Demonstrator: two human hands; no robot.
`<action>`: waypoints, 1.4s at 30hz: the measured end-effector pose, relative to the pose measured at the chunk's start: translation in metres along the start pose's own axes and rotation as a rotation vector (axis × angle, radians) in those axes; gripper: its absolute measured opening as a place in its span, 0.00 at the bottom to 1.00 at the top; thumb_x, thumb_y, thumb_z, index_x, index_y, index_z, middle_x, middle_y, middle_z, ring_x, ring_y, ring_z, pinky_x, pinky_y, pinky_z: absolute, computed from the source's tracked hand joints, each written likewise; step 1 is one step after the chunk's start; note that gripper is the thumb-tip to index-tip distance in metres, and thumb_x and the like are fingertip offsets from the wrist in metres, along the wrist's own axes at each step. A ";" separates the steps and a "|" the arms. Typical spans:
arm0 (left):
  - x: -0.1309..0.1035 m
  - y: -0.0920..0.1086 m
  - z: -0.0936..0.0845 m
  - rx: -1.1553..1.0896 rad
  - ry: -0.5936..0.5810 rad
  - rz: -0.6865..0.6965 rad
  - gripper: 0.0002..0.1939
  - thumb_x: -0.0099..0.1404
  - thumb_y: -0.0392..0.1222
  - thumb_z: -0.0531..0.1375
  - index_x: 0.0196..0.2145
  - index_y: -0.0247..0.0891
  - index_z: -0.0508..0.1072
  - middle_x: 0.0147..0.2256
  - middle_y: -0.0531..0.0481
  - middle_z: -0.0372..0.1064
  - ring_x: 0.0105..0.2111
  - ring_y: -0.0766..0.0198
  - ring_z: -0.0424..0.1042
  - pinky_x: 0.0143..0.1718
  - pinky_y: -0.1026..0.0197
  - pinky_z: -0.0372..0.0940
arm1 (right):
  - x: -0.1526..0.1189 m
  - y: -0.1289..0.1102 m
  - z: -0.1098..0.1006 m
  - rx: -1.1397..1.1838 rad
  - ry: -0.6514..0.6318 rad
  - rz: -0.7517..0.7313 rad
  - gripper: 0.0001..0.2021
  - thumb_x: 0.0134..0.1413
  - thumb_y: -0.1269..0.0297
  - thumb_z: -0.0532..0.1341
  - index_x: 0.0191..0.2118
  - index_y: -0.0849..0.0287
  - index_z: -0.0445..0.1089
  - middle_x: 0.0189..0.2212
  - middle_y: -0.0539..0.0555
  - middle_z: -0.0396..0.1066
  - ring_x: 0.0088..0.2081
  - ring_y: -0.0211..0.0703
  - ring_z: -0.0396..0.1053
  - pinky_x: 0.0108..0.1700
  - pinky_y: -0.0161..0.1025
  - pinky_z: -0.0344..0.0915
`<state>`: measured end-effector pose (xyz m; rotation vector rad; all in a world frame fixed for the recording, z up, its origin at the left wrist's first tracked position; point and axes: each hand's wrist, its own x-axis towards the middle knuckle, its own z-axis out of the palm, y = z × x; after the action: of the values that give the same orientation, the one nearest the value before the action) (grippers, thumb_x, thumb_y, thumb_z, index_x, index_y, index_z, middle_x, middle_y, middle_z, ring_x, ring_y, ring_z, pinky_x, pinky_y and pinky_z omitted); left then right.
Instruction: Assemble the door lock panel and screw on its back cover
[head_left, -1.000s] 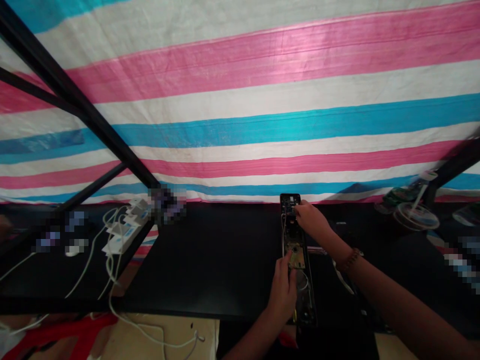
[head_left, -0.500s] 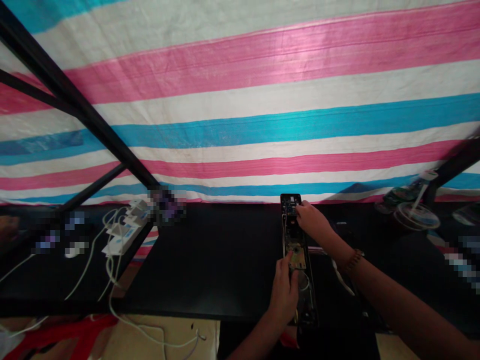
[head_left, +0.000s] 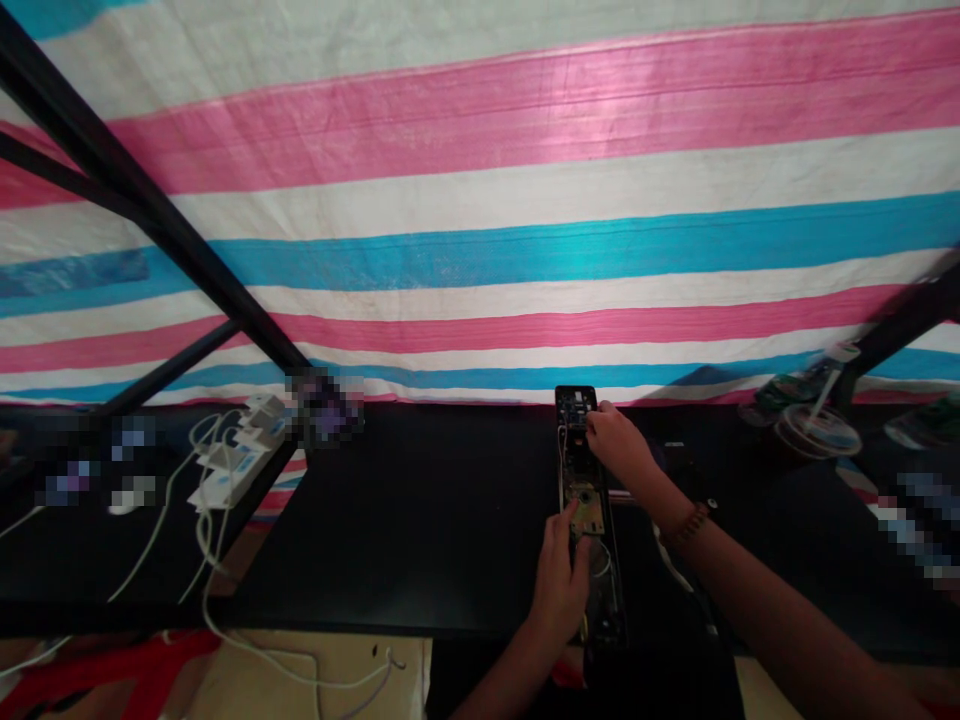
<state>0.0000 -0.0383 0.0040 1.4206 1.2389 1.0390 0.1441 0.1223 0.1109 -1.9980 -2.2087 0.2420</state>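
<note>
A long, narrow black device casing point(head_left: 615, 590) lies lengthwise on the black table, its inside exposed. A small circuit board point(head_left: 576, 412) sits at its far end, a gold-coloured metal plate point(head_left: 587, 512) nearer its middle, and a thin pale wire runs along the left side. My left hand point(head_left: 556, 575) grips the casing from the left, fingers by the plate and thumb just below it. Over the right edge of the far end, my right hand point(head_left: 619, 440) has its fingers closed together beside the circuit board. Whatever they pinch is hidden.
To the left, a white power strip point(head_left: 229, 480) with plugs and tangled cables rests on the table. A plastic cup point(head_left: 817, 432) with a straw and a bottle point(head_left: 784, 395) stand at right. Black metal bars point(head_left: 187, 265) slant before a striped tarp point(head_left: 465, 265).
The whole view has shifted slightly, so everything sits a little further left. Both hands stay at nearly the same places on the casing.
</note>
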 end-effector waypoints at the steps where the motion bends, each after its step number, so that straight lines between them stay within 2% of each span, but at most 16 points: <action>1: 0.000 -0.001 0.000 -0.004 0.008 0.001 0.25 0.76 0.48 0.50 0.67 0.41 0.61 0.59 0.39 0.64 0.60 0.55 0.65 0.65 0.52 0.56 | -0.001 0.000 0.000 0.009 0.007 0.000 0.13 0.66 0.72 0.54 0.40 0.65 0.77 0.44 0.62 0.71 0.40 0.42 0.72 0.44 0.34 0.64; 4: 0.001 -0.001 0.001 -0.033 0.024 0.000 0.25 0.76 0.48 0.48 0.66 0.41 0.63 0.58 0.40 0.66 0.59 0.55 0.66 0.63 0.52 0.58 | -0.012 0.005 0.002 0.063 0.026 -0.027 0.15 0.66 0.71 0.53 0.46 0.64 0.78 0.43 0.61 0.71 0.40 0.41 0.72 0.46 0.34 0.65; 7: 0.002 -0.001 0.002 -0.054 0.031 -0.002 0.24 0.77 0.48 0.47 0.66 0.43 0.64 0.57 0.41 0.67 0.57 0.56 0.68 0.62 0.53 0.60 | -0.042 0.020 0.011 0.302 0.129 -0.071 0.21 0.65 0.67 0.54 0.61 0.64 0.69 0.40 0.59 0.72 0.36 0.42 0.72 0.44 0.37 0.68; 8: 0.003 0.000 0.002 -0.053 0.034 -0.001 0.24 0.76 0.48 0.47 0.66 0.43 0.65 0.57 0.41 0.67 0.57 0.56 0.68 0.62 0.53 0.60 | -0.056 0.027 0.016 0.390 0.173 -0.063 0.23 0.65 0.65 0.54 0.63 0.64 0.67 0.40 0.59 0.73 0.35 0.43 0.72 0.42 0.39 0.69; 13: 0.003 0.001 0.001 -0.032 0.053 0.007 0.23 0.76 0.46 0.49 0.65 0.44 0.66 0.56 0.42 0.69 0.56 0.57 0.70 0.61 0.54 0.62 | -0.144 0.065 0.046 0.582 0.264 0.156 0.19 0.59 0.54 0.56 0.48 0.58 0.77 0.41 0.61 0.77 0.39 0.52 0.76 0.44 0.47 0.73; 15: 0.003 0.001 0.001 -0.025 0.058 0.008 0.23 0.75 0.45 0.50 0.64 0.43 0.67 0.56 0.42 0.70 0.56 0.57 0.70 0.61 0.53 0.62 | -0.178 0.077 0.058 0.618 0.277 0.245 0.19 0.56 0.50 0.59 0.46 0.54 0.78 0.43 0.60 0.77 0.42 0.54 0.77 0.47 0.49 0.74; 18: 0.005 -0.002 0.001 -0.028 0.059 -0.003 0.22 0.75 0.46 0.50 0.63 0.43 0.68 0.57 0.42 0.71 0.58 0.55 0.69 0.63 0.51 0.61 | -0.212 0.088 0.076 0.739 0.256 0.375 0.24 0.53 0.45 0.62 0.51 0.54 0.76 0.47 0.60 0.78 0.47 0.56 0.78 0.50 0.50 0.74; 20: 0.007 -0.004 0.002 -0.043 0.068 -0.017 0.22 0.75 0.47 0.51 0.62 0.42 0.69 0.58 0.42 0.71 0.60 0.55 0.68 0.64 0.51 0.60 | -0.216 0.088 0.087 0.874 0.218 0.434 0.31 0.51 0.44 0.64 0.57 0.56 0.72 0.51 0.62 0.77 0.50 0.57 0.77 0.53 0.51 0.73; 23: 0.010 -0.005 0.005 -0.068 0.112 -0.039 0.21 0.74 0.47 0.51 0.60 0.41 0.71 0.60 0.43 0.70 0.61 0.55 0.67 0.65 0.50 0.58 | -0.199 0.076 0.095 1.022 0.170 0.433 0.38 0.50 0.42 0.65 0.63 0.59 0.66 0.51 0.63 0.77 0.51 0.56 0.77 0.54 0.52 0.72; 28: 0.013 0.005 0.001 -0.071 0.085 -0.043 0.20 0.73 0.45 0.52 0.59 0.41 0.69 0.59 0.43 0.71 0.61 0.54 0.68 0.64 0.49 0.59 | -0.172 0.037 0.072 1.113 0.019 0.319 0.31 0.51 0.42 0.66 0.52 0.63 0.74 0.32 0.57 0.80 0.37 0.53 0.78 0.45 0.49 0.72; 30: 0.010 0.009 -0.006 -0.074 0.032 -0.035 0.22 0.72 0.46 0.55 0.62 0.42 0.67 0.60 0.43 0.70 0.61 0.54 0.68 0.64 0.49 0.59 | -0.172 0.023 0.059 1.199 -0.084 0.263 0.28 0.52 0.43 0.66 0.49 0.62 0.75 0.29 0.55 0.78 0.33 0.49 0.76 0.40 0.44 0.72; 33: 0.004 0.016 -0.016 -0.094 -0.057 -0.037 0.28 0.71 0.49 0.57 0.66 0.42 0.60 0.62 0.42 0.67 0.61 0.53 0.67 0.64 0.49 0.59 | -0.179 0.005 0.046 1.324 -0.186 0.230 0.28 0.52 0.44 0.67 0.50 0.60 0.75 0.25 0.51 0.75 0.26 0.42 0.71 0.31 0.38 0.67; 35: -0.001 0.024 -0.022 -0.074 -0.025 -0.049 0.27 0.72 0.52 0.55 0.65 0.42 0.62 0.65 0.41 0.63 0.64 0.52 0.63 0.66 0.48 0.56 | -0.182 -0.003 0.045 1.389 -0.200 0.241 0.29 0.50 0.44 0.69 0.51 0.60 0.74 0.25 0.50 0.75 0.23 0.39 0.69 0.29 0.36 0.66; 37: -0.005 0.038 -0.027 -0.031 0.074 -0.048 0.24 0.73 0.54 0.53 0.60 0.41 0.69 0.65 0.40 0.61 0.66 0.51 0.59 0.68 0.47 0.52 | -0.185 -0.009 0.046 1.430 -0.198 0.253 0.28 0.48 0.44 0.70 0.48 0.60 0.75 0.27 0.52 0.76 0.24 0.39 0.70 0.30 0.36 0.66; 39: -0.007 0.056 -0.028 -0.037 0.113 -0.051 0.23 0.74 0.56 0.50 0.52 0.39 0.74 0.59 0.39 0.68 0.62 0.51 0.64 0.65 0.48 0.55 | -0.187 -0.014 0.048 1.449 -0.207 0.247 0.26 0.49 0.44 0.70 0.46 0.60 0.76 0.30 0.54 0.77 0.27 0.41 0.72 0.32 0.37 0.68; 42: -0.009 0.080 -0.024 -0.173 -0.040 -0.168 0.23 0.73 0.58 0.52 0.47 0.38 0.76 0.43 0.42 0.76 0.46 0.54 0.75 0.51 0.53 0.67 | -0.194 -0.017 0.046 1.422 -0.198 0.189 0.23 0.54 0.44 0.67 0.45 0.58 0.77 0.35 0.57 0.79 0.36 0.48 0.76 0.40 0.42 0.73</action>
<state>-0.0101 -0.0467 0.0867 1.1788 1.1875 0.9735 0.1367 -0.0732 0.0683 -1.2700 -1.1266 1.5232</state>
